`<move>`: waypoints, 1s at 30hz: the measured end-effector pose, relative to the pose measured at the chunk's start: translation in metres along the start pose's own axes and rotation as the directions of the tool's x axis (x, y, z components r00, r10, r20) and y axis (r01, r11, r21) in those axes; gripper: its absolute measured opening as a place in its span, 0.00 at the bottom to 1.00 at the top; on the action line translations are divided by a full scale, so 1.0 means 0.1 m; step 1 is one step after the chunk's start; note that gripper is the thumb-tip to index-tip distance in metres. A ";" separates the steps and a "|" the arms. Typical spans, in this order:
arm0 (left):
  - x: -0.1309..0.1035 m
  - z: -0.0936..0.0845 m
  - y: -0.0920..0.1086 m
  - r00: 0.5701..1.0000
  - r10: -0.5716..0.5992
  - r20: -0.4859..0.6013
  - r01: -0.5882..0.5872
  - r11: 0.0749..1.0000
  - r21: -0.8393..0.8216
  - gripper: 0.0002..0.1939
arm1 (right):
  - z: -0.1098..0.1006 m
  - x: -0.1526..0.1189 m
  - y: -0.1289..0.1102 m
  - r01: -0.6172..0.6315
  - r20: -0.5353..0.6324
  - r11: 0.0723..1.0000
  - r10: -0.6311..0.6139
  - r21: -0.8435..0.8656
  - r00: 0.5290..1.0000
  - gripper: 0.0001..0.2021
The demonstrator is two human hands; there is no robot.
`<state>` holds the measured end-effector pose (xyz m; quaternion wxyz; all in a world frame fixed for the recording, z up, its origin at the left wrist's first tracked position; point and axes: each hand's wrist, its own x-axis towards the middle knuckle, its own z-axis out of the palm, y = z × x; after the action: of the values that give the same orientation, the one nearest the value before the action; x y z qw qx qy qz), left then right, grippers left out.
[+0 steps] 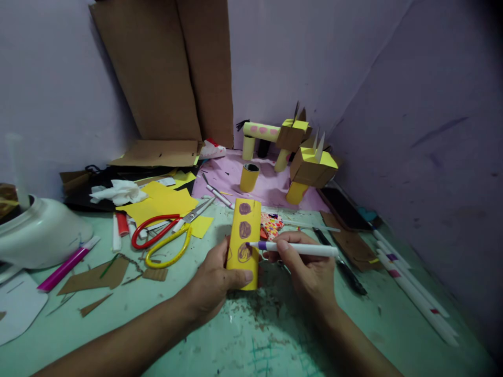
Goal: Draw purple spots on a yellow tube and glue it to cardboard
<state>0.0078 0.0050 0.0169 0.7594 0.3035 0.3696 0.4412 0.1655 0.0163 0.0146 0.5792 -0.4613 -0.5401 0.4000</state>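
Observation:
My left hand (pixel 217 277) grips the lower end of a yellow paper tube (pixel 252 220), thumb across its front. Down the tube run three purple-brown spots; the upper two are filled in and the lowest is partly scribbled. In my right hand (pixel 310 267) is a white marker with a purple band (pixel 310 248), its tip touching the lowest spot. Behind them, a short yellow tube (pixel 249 179) stands upright on pink paper (pixel 220 170). Beside it are two cardboard animal figures, one with a spotted body (pixel 262 131) and one with a box head (pixel 314 166).
Scissors with red and yellow handles (pixel 168 235), yellow paper (pixel 165 201) and cardboard scraps (pixel 98 275) lie left. A white pot-like container (pixel 51 235) stands far left. A black cutter (pixel 349 277) and several markers (pixel 416 293) lie right. Large cardboard (pixel 157 68) leans on the wall.

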 end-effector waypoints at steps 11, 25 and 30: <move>0.00 0.00 -0.01 0.999 0.035 -0.001 -0.035 0.999 0.037 0.29 | 0.02 -0.02 0.02 -0.002 0.034 1.000 0.002 -0.017 0.999 0.06; 0.00 0.00 -0.02 0.998 0.052 -0.021 -0.051 0.997 0.064 0.26 | 0.00 -0.02 0.05 0.017 0.067 0.997 -0.012 -0.074 0.998 0.08; 0.00 0.01 -0.01 0.998 0.053 -0.025 -0.051 0.997 0.064 0.24 | 0.01 -0.03 0.05 0.023 0.106 0.997 -0.016 -0.069 0.994 0.08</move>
<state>0.0087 0.0042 0.0166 0.7327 0.3311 0.3854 0.4528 0.1639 0.0150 0.0094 0.5370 -0.4544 -0.5882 0.3990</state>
